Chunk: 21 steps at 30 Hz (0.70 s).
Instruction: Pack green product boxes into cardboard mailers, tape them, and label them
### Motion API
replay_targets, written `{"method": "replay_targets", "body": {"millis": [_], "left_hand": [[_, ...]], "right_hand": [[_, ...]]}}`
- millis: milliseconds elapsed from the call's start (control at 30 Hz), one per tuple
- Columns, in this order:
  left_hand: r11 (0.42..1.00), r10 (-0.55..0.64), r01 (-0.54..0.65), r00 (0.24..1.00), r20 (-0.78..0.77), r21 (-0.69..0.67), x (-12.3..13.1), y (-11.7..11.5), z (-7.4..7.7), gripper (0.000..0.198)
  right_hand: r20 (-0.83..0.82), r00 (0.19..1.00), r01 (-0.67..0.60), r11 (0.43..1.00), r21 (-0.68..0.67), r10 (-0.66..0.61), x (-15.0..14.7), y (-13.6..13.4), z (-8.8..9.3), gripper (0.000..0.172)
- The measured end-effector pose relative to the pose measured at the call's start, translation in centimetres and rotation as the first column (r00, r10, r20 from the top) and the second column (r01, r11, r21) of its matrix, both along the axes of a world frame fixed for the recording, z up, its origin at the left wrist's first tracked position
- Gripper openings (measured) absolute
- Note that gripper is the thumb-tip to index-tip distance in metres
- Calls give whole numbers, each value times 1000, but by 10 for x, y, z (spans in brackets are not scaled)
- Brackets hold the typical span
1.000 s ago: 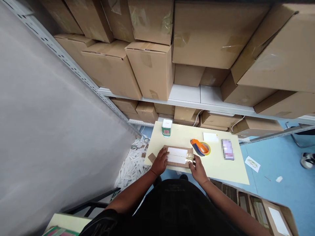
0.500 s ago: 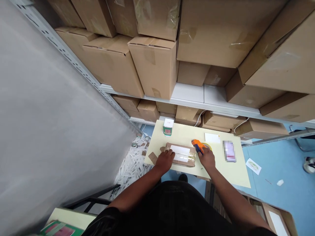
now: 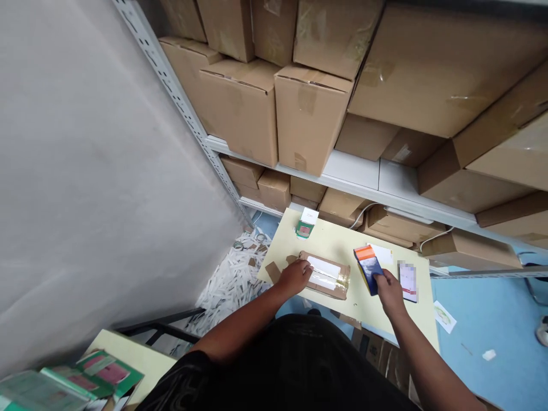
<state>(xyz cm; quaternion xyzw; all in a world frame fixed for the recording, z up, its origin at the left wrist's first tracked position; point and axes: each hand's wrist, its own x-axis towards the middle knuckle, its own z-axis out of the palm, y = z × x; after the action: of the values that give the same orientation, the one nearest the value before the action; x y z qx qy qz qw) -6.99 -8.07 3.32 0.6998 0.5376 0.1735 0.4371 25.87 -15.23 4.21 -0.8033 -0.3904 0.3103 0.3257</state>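
A small brown cardboard box (image 3: 342,291) with white labels and clear tape on top lies near the front edge of the pale yellow table (image 3: 334,233). My left hand (image 3: 296,276) rests on the box's left end, its fingers curled together over the edge; whether they pinch anything is hidden. An orange and blue tape dispenser (image 3: 368,268) is held up over the table by my right hand (image 3: 389,291), to the right of the box and apart from it. The fingers are closed on its blue part.
A green and white small box (image 3: 306,224) stands at the table's back left. On the right lie a white card (image 3: 384,253) and a phone (image 3: 407,281). Shelves of cartons (image 3: 310,114) rise behind. Shredded paper (image 3: 231,274) covers the floor at left.
My right hand has lifted the tape dispenser away from the box's right end, to the right, and turned it. My left hand stays on the box. The camera view has tilted.
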Motion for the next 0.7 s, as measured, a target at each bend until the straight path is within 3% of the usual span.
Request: {"method": "replay_targets", "body": {"millis": [133, 200, 300, 400, 500, 700], "left_hand": [[943, 140, -63, 966, 216, -327, -3, 9, 9, 44], [877, 240, -65, 918, 316, -477, -6, 11, 11, 55], [801, 369, -14, 799, 475, -598, -13, 10, 12, 60], [777, 471, -11, 674, 569, -630, -16, 8, 8, 63], [776, 521, -38, 602, 606, -629, -16, 6, 1, 61], [794, 500, -53, 623, 602, -606, -16, 2, -13, 46]], "right_hand": [[-255, 952, -179, 984, -15, 169, -51, 7, 41, 47], [-250, 924, -314, 947, -67, 288, -83, 18, 46, 54], [-155, 893, -443, 886, -138, 422, -114, 33, 38, 58], [-94, 878, -478, 860, -181, 469, -123, 42, 28, 59], [-96, 868, -496, 847, -189, 487, -120, 46, 25, 60], [-114, 844, -536, 822, -193, 524, -119, 49, 32, 62]]}}
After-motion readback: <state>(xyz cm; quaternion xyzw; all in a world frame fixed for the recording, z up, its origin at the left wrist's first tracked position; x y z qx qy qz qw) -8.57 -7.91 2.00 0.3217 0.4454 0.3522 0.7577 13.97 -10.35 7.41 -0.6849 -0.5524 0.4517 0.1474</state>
